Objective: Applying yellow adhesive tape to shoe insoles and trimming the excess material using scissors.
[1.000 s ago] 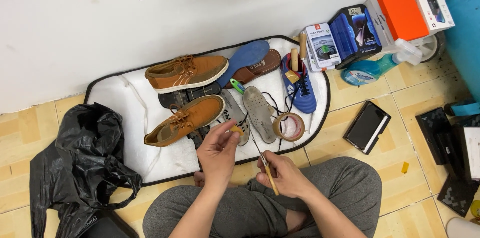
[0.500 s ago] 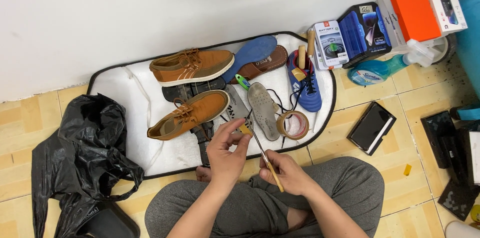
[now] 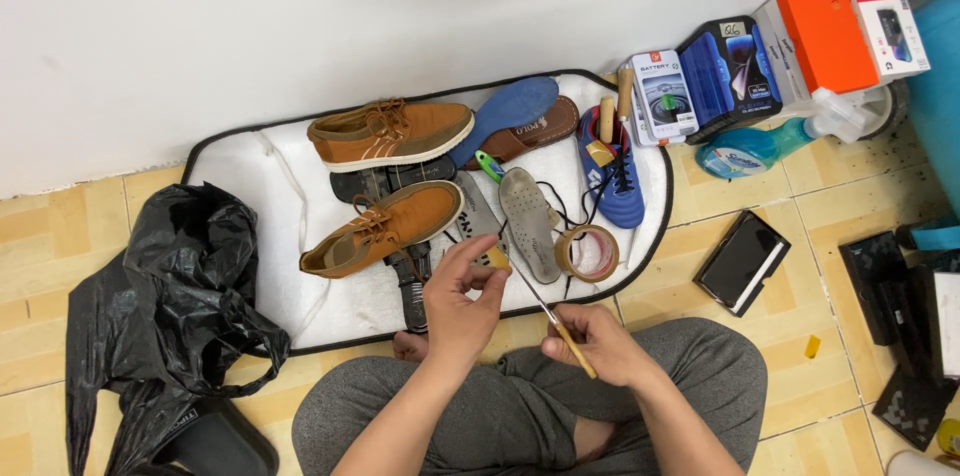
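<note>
I sit cross-legged in grey trousers at the front edge of a white mat (image 3: 260, 166). My left hand (image 3: 458, 298) pinches a small tan piece (image 3: 497, 257) between thumb and fingers. A thin tool with a wooden handle (image 3: 573, 346) is gripped in my right hand (image 3: 600, 344); its metal shaft slants up-left to the tan piece. Just beyond my hands lie a tan lace-up shoe (image 3: 385, 226), a grey insole (image 3: 527, 223) and a roll of brown tape (image 3: 586, 253).
Farther back on the mat are a second tan shoe (image 3: 392, 133), a blue insole (image 3: 508, 114), a brown sole (image 3: 530, 136) and a blue sneaker (image 3: 612, 171). A black plastic bag (image 3: 160, 306) lies left. Boxes (image 3: 760, 56), a spray bottle (image 3: 770, 143) and a black case (image 3: 742, 261) sit right.
My left hand has shifted slightly with the tan piece, and the tool's tip has stayed against it. The camera has tilted a little; nothing on the mat has moved.
</note>
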